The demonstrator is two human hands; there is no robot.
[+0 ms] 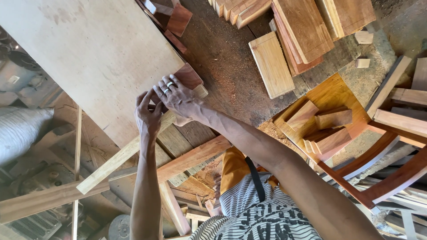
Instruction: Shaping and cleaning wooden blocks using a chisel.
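Holding a reddish wood block [189,75] against the corner of a big pale board [89,49], the right hand [175,95] lies flat over the block with its ringed fingers spread, pressing down rather than wrapped around anything, while the left hand [149,113] curls its fingers on the board's edge just beside it, where a long pale strip [129,151] passes under. The block looks already seated against the corner, so I'd guess the lining-up is mostly done and any fixing is still left, no tool or fastener in sight. The strip's long axis runs diagonally from lower left up toward the hands, and the block's corner points up and right. Further out there's a dark sawdusty worktop [227,66], stacked planks [302,31] and an orange tray of offcuts [338,91]
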